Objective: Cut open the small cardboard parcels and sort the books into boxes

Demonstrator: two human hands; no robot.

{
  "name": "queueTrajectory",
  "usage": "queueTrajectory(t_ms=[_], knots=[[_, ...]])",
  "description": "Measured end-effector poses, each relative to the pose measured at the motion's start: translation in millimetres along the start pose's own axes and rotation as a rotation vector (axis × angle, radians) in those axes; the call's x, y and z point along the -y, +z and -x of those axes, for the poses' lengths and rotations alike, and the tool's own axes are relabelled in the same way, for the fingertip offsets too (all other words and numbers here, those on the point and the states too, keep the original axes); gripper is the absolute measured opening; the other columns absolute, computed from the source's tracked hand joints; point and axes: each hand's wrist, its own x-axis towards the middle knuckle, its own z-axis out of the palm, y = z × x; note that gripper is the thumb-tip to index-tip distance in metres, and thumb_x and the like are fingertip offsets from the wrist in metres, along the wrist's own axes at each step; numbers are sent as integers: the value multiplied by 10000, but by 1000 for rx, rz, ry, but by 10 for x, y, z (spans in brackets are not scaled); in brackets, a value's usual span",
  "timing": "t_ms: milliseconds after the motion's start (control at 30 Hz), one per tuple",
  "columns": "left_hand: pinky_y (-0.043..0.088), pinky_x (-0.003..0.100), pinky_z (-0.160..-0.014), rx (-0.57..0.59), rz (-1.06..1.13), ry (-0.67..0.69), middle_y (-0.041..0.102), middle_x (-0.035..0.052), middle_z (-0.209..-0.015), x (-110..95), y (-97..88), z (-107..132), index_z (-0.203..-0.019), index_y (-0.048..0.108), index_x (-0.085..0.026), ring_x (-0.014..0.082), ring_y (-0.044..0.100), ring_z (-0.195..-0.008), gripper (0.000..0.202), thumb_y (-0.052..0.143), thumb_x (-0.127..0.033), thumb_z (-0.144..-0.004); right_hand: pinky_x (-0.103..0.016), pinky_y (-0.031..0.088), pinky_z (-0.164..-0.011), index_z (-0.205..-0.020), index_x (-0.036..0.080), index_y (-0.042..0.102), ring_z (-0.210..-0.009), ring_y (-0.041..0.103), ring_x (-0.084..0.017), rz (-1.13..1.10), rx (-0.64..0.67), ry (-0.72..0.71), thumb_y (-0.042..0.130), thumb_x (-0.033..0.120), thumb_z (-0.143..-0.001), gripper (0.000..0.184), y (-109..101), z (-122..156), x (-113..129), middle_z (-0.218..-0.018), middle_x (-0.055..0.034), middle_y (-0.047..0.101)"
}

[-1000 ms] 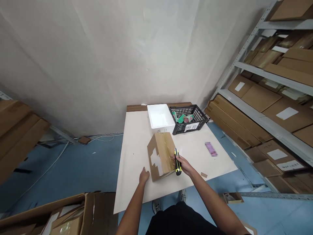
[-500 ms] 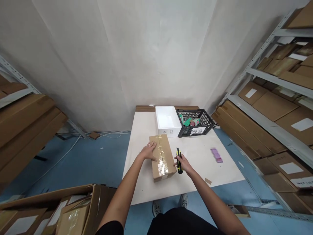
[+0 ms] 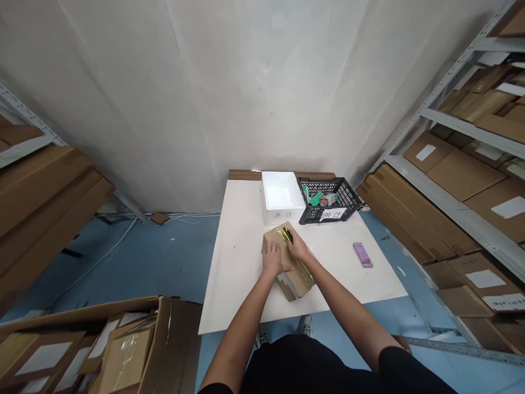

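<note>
A taped cardboard box [image 3: 301, 278] stands turned at an angle on the white-topped table, its top and left side showing. My left hand [image 3: 274, 260] grips the box's left edge, with its fingers on the side and the thumb across the top. In my right hand [image 3: 298, 247] is a yellow-and-black utility knife [image 3: 288, 235]. The knife lies over the clear tape near the box's far end; whether its blade touches the tape I cannot tell.
Behind the box stand a white bin [image 3: 283, 200] and a black crate [image 3: 328, 202] holding small packages. A blurred purple item [image 3: 363, 255] lies at the table's right. Shelves of cartons [image 3: 463, 175] flank the table, and a large open carton [image 3: 180, 339] is at lower left.
The box has turned and shifted slightly right. My right hand has moved the utility knife from beside the box to over its far end. My left hand has moved right with the box.
</note>
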Motion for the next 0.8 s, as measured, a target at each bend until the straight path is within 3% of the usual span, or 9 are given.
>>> queueTrajectory(t_ms=[167,267,400,533,667,800], knots=[[171,655,-1276,34,28,-27,52,200,-1786,-61,10,41,-1716,133,-143,464,-118,-1626,1427,681,-901,-639,-412,468,-1081,-1521,213,511,-1254,636,-310,264,210,1,621,165,-913,620,154,-461,172,-1398,-148,667],[177,663,-1273,31,36,-24,30,193,-1789,-29,1,67,-1716,124,-135,461,-117,-1627,1416,682,-887,-655,-412,481,-1019,-1565,234,469,-1162,678,-333,372,236,7,703,224,-900,705,233,-476,136,-1358,-172,666],[199,675,-1264,30,40,-23,17,185,-1791,-46,-2,72,-1717,110,-137,450,-116,-1630,1413,676,-889,-663,-391,495,-971,-1614,262,400,-1116,685,-312,448,215,22,649,282,-959,702,257,-372,44,-1324,-164,671],[232,672,-1253,63,28,-35,-2,184,-1791,-75,-35,52,-1720,99,-157,443,-113,-1632,1404,686,-879,-670,-394,512,-926,-1606,208,420,-1112,681,-326,509,293,37,635,223,-943,697,146,-346,89,-1223,-169,722],[223,673,-1255,72,1,-42,8,178,-1792,-71,-77,59,-1720,119,-163,447,-112,-1630,1349,665,-865,-705,-390,527,-878,-1522,195,532,-1095,694,-349,574,414,56,696,174,-875,668,-72,-283,214,-1193,-167,739],[240,662,-1249,77,-38,-48,37,170,-1795,-73,-116,85,-1720,121,-173,446,-125,-1628,1320,647,-862,-725,-362,558,-770,-1414,202,605,-1026,727,-348,595,553,118,770,175,-804,633,-331,57,246,-1175,-168,738]])
